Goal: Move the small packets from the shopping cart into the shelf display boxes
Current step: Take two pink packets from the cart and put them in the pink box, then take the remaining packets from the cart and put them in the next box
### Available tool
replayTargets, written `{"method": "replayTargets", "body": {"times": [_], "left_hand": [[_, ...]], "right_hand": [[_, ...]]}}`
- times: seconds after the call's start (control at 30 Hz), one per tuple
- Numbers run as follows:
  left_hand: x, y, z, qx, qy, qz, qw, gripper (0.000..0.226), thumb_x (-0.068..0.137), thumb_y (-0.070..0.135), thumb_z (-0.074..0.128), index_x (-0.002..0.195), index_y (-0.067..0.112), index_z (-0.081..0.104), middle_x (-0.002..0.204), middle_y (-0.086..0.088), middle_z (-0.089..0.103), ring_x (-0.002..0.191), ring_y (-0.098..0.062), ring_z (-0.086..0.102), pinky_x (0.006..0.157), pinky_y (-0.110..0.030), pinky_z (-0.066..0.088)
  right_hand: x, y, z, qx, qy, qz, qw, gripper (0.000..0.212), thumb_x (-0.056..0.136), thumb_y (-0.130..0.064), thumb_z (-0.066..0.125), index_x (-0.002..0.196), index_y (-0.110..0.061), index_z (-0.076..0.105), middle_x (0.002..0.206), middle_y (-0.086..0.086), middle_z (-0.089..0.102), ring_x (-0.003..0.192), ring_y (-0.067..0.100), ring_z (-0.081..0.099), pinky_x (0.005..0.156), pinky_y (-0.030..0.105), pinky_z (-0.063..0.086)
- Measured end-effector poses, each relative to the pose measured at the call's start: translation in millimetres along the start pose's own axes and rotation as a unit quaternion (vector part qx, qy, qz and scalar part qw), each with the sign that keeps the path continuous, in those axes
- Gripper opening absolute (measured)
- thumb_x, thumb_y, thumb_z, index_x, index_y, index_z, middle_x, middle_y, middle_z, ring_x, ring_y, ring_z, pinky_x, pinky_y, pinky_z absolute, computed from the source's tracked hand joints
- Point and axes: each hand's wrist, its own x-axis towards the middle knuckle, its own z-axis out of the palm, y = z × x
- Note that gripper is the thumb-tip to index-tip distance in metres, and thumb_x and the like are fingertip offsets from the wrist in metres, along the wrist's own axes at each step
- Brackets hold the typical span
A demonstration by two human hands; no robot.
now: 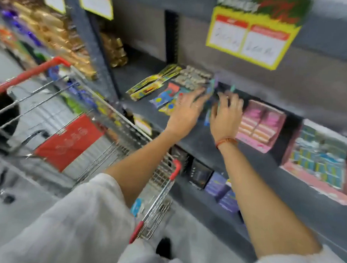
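Observation:
Both my hands reach onto the dark shelf (pixel 192 140). My left hand (pixel 186 110) lies flat with fingers stretched toward small teal and blue packets (pixel 211 89) that stand at a dark display box (pixel 224 88). My right hand (pixel 226 114) curls over the same spot, fingers on the packets; motion blur hides whether it grips them. A blue packet (pixel 207 118) shows between the two hands. The wire shopping cart (pixel 99 147) with red trim stands at the lower left, a blue packet (pixel 137 207) near its front end.
On the shelf lie yellow flat boxes (pixel 151 84), colourful packets (pixel 166 98), a grey display box (pixel 191 78), a pink display box (pixel 261 126) and a teal-filled box (pixel 318 157). Yellow price signs (pixel 252 39) hang above. Purple boxes (pixel 223 190) sit on the lower shelf.

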Motion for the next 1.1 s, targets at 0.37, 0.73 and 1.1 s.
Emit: {"method": "replayTargets", "body": {"times": [0.37,0.73,1.1], "left_hand": [[-235,-126,-79,0.081,-0.061,-0.411,0.906,0.045,0.091,0.011,0.051,0.136,0.005,0.044,0.13,-0.021,0.049,0.114,-0.036,0.051,0.095,-0.044,0.047],[-350,-148,20,0.013,-0.319,-0.708,0.63,0.051,0.088,0.006,0.053,0.136,0.008,0.039,0.152,-0.017,0.027,0.133,-0.034,0.041,0.105,-0.042,0.04],[-412,-177,68,0.019,-0.36,-0.767,0.531,0.059,0.086,0.001,0.055,0.14,0.004,0.031,0.145,-0.019,0.034,0.135,-0.035,0.035,0.109,-0.044,0.038]], "right_hand": [[-154,-160,129,0.092,-0.397,-0.114,0.906,0.026,0.085,-0.006,0.055,0.11,-0.003,0.061,0.124,0.017,0.054,0.12,0.035,0.046,0.091,0.046,0.05],[-274,-119,214,-0.026,-0.699,-0.149,0.699,0.037,0.09,-0.005,0.053,0.127,-0.007,0.051,0.132,0.018,0.048,0.122,0.033,0.047,0.096,0.04,0.047],[-333,-123,265,-0.097,-0.722,-0.38,0.57,0.046,0.086,-0.008,0.06,0.13,-0.014,0.05,0.14,0.013,0.045,0.132,0.028,0.037,0.108,0.048,0.033]]}}
